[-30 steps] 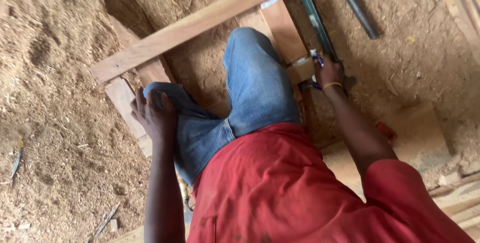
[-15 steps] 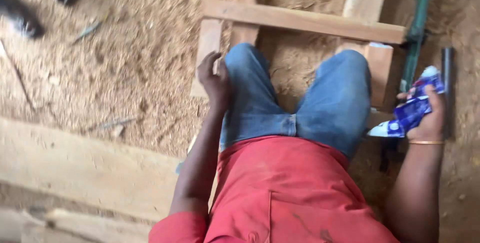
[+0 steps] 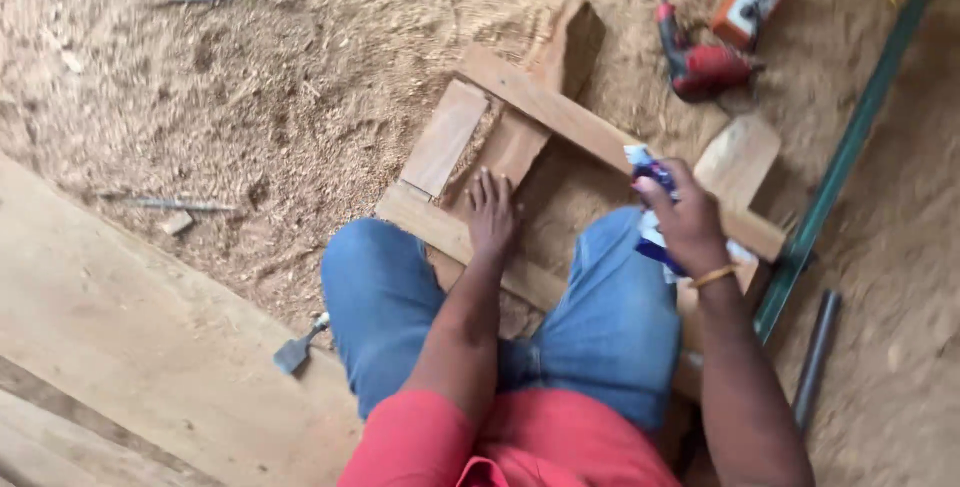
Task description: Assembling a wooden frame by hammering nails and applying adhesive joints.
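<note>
I crouch over a wooden frame of nailed boards lying on sawdust. My left hand rests flat, fingers spread, on the frame's near board between my knees in blue jeans. My right hand is closed on a blue and white crinkled packet, held above the frame's right side by my right knee. A gold bangle sits on that wrist.
A red power drill and an orange and white box lie beyond the frame. A green metal bar and a grey pipe lie to the right. A chisel rests by wide planks at the left.
The view has swung round. My left hand moved off my knee onto the frame's board. My right hand carried the packet inward over the frame.
</note>
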